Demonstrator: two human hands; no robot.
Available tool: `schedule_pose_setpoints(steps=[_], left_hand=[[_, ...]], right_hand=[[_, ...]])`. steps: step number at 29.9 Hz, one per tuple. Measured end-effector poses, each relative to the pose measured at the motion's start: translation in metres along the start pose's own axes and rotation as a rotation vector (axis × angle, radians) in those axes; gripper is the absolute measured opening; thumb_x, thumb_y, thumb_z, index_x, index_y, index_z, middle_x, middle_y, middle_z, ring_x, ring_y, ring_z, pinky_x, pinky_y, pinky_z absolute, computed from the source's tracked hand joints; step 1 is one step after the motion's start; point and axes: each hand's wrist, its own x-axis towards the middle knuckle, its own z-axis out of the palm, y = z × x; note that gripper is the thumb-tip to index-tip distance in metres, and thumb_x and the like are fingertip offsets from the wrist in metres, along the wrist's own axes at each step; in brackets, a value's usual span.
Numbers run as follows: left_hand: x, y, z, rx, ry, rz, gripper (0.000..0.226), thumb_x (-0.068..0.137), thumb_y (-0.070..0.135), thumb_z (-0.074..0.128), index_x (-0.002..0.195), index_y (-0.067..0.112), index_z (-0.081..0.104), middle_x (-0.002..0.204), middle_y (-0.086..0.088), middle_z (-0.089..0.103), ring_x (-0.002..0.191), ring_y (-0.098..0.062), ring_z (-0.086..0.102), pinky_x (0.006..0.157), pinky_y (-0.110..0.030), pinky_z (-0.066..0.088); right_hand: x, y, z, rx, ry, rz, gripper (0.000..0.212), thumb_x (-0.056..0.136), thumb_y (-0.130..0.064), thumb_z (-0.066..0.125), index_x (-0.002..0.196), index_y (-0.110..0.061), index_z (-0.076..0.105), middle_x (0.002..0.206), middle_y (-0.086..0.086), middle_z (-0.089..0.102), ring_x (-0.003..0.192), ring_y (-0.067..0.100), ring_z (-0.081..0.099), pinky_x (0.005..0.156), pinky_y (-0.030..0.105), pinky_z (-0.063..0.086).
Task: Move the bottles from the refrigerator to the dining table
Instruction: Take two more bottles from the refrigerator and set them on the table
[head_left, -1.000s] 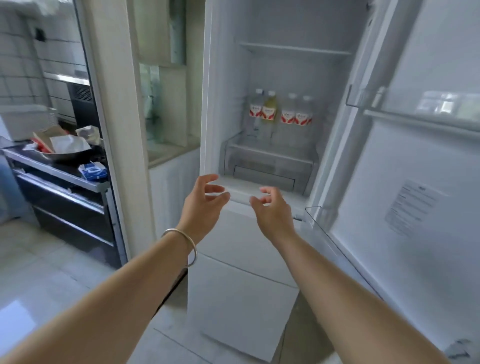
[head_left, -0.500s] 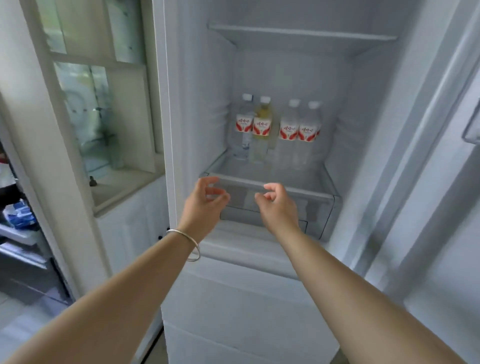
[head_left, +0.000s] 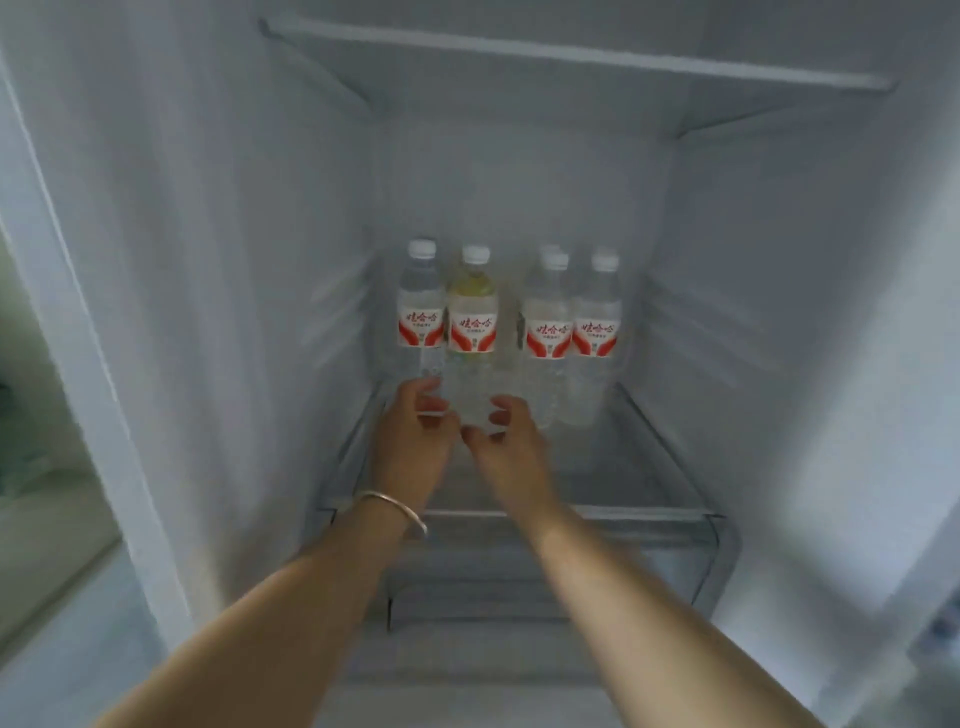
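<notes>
While both forearms reached into the open refrigerator (head_left: 208, 260), the bottles stood upright in a row at the back of the glass shelf (head_left: 654, 447) — the landmark for everything else. Farthest left on that shelf was a clear bottle (head_left: 422, 306), touching or just beside the yellow-tinted bottle (head_left: 471, 306); a small gap separated these from another clear bottle (head_left: 546, 322) and the rightmost bottle (head_left: 596, 317), with the cap of a fifth one (head_left: 545, 250) peeking out behind. All carried red-and-white labels and white caps.

Above the front half of the shelf, the left hand (head_left: 413, 436) was spread, its fingers curled loosely, fingertips close to the base of the leftmost bottle — whether they touched it I could not tell. A thin metal bangle (head_left: 395, 512) circled that wrist. Just beside it, the right hand (head_left: 511, 441) was likewise loosely spread, thumb and fingers apart, near the foot of the yellow-tinted bottle and gripping nothing. Below the shelf sat a clear drawer (head_left: 685, 561).
</notes>
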Motion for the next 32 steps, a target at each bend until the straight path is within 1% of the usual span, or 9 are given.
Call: schedule_pose_setpoints(steps=[4, 7, 9, 13, 15, 18, 21, 25, 32], left_hand=[[0.039, -0.009, 0.013, -0.022, 0.166, -0.004, 0.029, 0.081, 0.013, 0.067, 0.108, 0.017, 0.056, 0.104, 0.000, 0.062, 0.092, -0.015, 0.060, 0.073, -0.018, 0.045], [0.069, -0.018, 0.016, 0.019, 0.341, -0.043, 0.044, 0.075, 0.025, 0.073, 0.113, 0.013, 0.054, 0.117, -0.006, 0.056, 0.100, -0.021, 0.057, 0.082, -0.029, 0.044], [0.082, -0.024, 0.020, 0.030, 0.379, -0.046, 0.055, 0.073, 0.034, 0.075, 0.118, 0.012, 0.052, 0.121, -0.010, 0.054, 0.107, -0.025, 0.055, 0.088, -0.034, 0.047], [0.103, -0.035, 0.027, -0.026, 0.288, -0.041, 0.063, 0.073, 0.057, 0.068, 0.119, 0.017, 0.055, 0.121, -0.006, 0.058, 0.107, -0.019, 0.060, 0.092, -0.040, 0.051], [0.110, -0.037, 0.028, -0.068, 0.240, -0.018, 0.059, 0.072, 0.065, 0.063, 0.109, 0.018, 0.062, 0.108, -0.003, 0.066, 0.096, -0.010, 0.065, 0.082, -0.027, 0.055], [0.118, -0.038, 0.028, -0.117, 0.198, -0.013, 0.046, 0.078, 0.052, 0.065, 0.106, 0.016, 0.063, 0.100, 0.001, 0.070, 0.084, 0.000, 0.064, 0.067, -0.008, 0.048], [0.123, -0.039, 0.028, -0.116, 0.120, -0.034, 0.061, 0.069, 0.070, 0.062, 0.110, 0.026, 0.064, 0.105, 0.006, 0.071, 0.094, -0.005, 0.067, 0.080, -0.023, 0.051], [0.124, -0.034, 0.023, -0.117, 0.096, -0.028, 0.041, 0.063, 0.067, 0.062, 0.090, 0.038, 0.067, 0.100, 0.005, 0.072, 0.093, -0.009, 0.068, 0.086, -0.031, 0.052], [0.094, -0.031, 0.014, -0.167, 0.178, -0.041, 0.070, 0.057, 0.075, 0.064, 0.105, 0.024, 0.066, 0.100, 0.005, 0.073, 0.092, -0.013, 0.069, 0.086, -0.042, 0.055]], right_hand=[[0.044, -0.003, 0.015, 0.120, -0.003, -0.025, 0.061, 0.081, -0.020, 0.066, 0.135, -0.024, 0.037, 0.124, -0.006, 0.049, 0.110, 0.008, 0.046, 0.092, 0.026, 0.039], [0.071, 0.001, 0.028, 0.186, 0.013, -0.116, 0.066, 0.076, -0.024, 0.073, 0.126, -0.038, 0.034, 0.126, -0.015, 0.047, 0.114, 0.002, 0.046, 0.098, 0.027, 0.041], [0.085, 0.003, 0.038, 0.184, 0.049, -0.158, 0.071, 0.069, -0.030, 0.078, 0.127, -0.036, 0.037, 0.130, -0.014, 0.050, 0.120, 0.005, 0.050, 0.102, 0.035, 0.044], [0.111, 0.013, 0.048, 0.260, 0.082, -0.200, 0.067, 0.061, -0.032, 0.081, 0.120, -0.032, 0.050, 0.117, -0.009, 0.062, 0.108, 0.006, 0.061, 0.091, 0.036, 0.054], [0.121, 0.019, 0.045, 0.307, 0.060, -0.197, 0.053, 0.064, -0.026, 0.081, 0.111, -0.031, 0.057, 0.108, -0.010, 0.067, 0.099, 0.003, 0.065, 0.085, 0.028, 0.054], [0.128, 0.023, 0.043, 0.362, 0.007, -0.183, 0.040, 0.065, -0.014, 0.081, 0.098, -0.029, 0.063, 0.095, -0.007, 0.071, 0.087, 0.003, 0.068, 0.072, 0.018, 0.053], [0.129, 0.022, 0.047, 0.391, 0.044, -0.170, 0.043, 0.062, -0.020, 0.083, 0.100, -0.026, 0.064, 0.095, -0.005, 0.071, 0.086, 0.004, 0.069, 0.070, 0.018, 0.054], [0.129, 0.020, 0.049, 0.375, 0.075, -0.151, 0.042, 0.060, -0.026, 0.084, 0.092, -0.035, 0.059, 0.092, -0.011, 0.068, 0.083, 0.002, 0.067, 0.065, 0.013, 0.051], [0.095, 0.011, 0.041, 0.427, 0.067, -0.119, 0.056, 0.061, -0.021, 0.086, 0.104, -0.032, 0.050, 0.100, -0.011, 0.065, 0.088, 0.004, 0.066, 0.067, 0.014, 0.053]])
